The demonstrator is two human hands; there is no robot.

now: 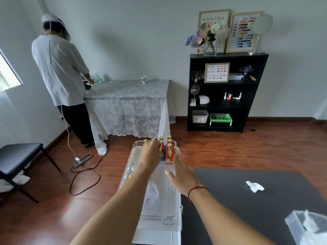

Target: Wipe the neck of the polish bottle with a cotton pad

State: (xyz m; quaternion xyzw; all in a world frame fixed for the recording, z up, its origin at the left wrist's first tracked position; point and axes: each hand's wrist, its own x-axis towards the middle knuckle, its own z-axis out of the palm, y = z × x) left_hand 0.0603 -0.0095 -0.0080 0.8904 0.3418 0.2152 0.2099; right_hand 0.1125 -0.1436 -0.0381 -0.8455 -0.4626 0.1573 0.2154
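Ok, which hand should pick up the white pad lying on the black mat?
Right, probably. The right hand is open and empty, on the same side as the white pad on the black mat; the left hand is busy gripping a polish bottle.

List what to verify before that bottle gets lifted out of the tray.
1. Left hand on the polish bottle: ok, fingers curl round its gold cap.
2. Neighbouring bottles clear of the lift: not ok, they stand packed close beside it.
3. Right hand free: ok, open and empty over the clear tray.
4. Cotton pad ready: ok, lying crumpled on the black mat, probably within reach.
5. Bottle neck exposed: not ok, the cap is on.
6. Pad clean: cannot tell.
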